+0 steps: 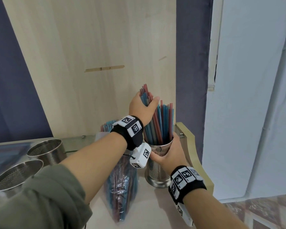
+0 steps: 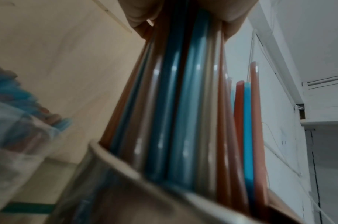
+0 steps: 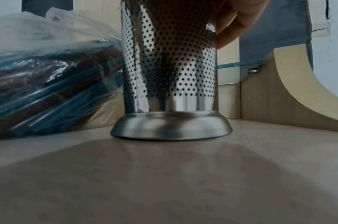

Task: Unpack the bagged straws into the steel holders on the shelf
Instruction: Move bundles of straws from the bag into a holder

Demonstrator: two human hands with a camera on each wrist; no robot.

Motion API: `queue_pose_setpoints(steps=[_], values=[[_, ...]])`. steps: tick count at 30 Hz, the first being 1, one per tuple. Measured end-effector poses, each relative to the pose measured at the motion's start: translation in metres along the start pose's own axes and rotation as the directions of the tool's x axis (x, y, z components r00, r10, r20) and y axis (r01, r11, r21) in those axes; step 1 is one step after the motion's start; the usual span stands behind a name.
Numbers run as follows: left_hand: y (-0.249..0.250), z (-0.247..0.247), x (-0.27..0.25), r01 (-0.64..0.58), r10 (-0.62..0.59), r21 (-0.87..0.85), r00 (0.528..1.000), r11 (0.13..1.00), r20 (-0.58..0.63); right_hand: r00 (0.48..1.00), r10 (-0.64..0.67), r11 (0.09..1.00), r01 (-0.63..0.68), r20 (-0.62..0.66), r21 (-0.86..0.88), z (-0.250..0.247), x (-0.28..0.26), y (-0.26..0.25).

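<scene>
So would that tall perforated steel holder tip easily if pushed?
Probably top-heavy: long red and blue straws stand well above the tall perforated steel holder. Its flared base sits flat, helping. The right hand gripping it suggests steadying is needed.

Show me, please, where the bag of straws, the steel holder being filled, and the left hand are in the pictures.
bag of straws [image 1: 122,184]: head view, on the clear plastic over the straws.
steel holder [image 3: 170,65]: right wrist view, on its perforated wall.
left hand [image 1: 141,106]: head view, on its back.
</scene>
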State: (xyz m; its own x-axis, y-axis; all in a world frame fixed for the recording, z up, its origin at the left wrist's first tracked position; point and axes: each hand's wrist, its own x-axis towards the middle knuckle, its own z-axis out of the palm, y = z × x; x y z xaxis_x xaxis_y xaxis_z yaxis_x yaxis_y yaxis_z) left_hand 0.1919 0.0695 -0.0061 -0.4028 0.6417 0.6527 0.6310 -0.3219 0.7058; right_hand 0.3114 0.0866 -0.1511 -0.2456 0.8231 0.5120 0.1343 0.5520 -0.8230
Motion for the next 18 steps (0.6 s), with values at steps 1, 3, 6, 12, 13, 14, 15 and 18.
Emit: queue_pose_setpoints(steps=[1,3,6,12,13,14,15,18], values=[[-0.001,0.001,0.000,0.014,-0.014,0.016,1.000,1.000,0.010,1.000,0.001,1.000,-0.001,-0.002,0.006,0.000,0.000,0.001],[-0.005,0.003,-0.001,0.017,-0.020,0.050,0.998,0.999,0.061,1.000,0.003,1.000,-0.003,-0.005,0.002,0.000,0.000,0.002],[-0.007,0.005,-0.003,-0.019,0.002,0.104,0.986,0.994,0.167,1.000,0.003,1.000,-0.003,0.003,-0.021,-0.001,0.001,0.003],[-0.011,-0.008,-0.003,-0.196,0.172,0.219,0.977,0.956,0.124,1.000,-0.012,0.998,0.012,-0.006,-0.058,0.000,0.001,0.006],[-0.012,-0.012,-0.001,-0.219,0.195,0.192,0.971,0.957,0.137,1.000,-0.013,0.998,0.013,-0.001,-0.055,-0.001,0.001,0.005],[-0.015,-0.014,0.001,-0.256,0.221,0.212,0.960,0.943,0.174,1.000,-0.016,0.999,0.017,0.003,-0.048,-0.001,0.001,0.005],[-0.015,-0.016,0.002,-0.318,0.260,0.264,0.937,0.911,0.233,1.000,-0.022,0.999,0.022,0.004,-0.040,-0.002,0.001,0.004],[-0.017,-0.018,0.001,-0.465,0.317,0.339,0.856,0.818,0.410,1.000,-0.030,0.999,0.030,0.001,-0.023,-0.002,0.001,0.003]])
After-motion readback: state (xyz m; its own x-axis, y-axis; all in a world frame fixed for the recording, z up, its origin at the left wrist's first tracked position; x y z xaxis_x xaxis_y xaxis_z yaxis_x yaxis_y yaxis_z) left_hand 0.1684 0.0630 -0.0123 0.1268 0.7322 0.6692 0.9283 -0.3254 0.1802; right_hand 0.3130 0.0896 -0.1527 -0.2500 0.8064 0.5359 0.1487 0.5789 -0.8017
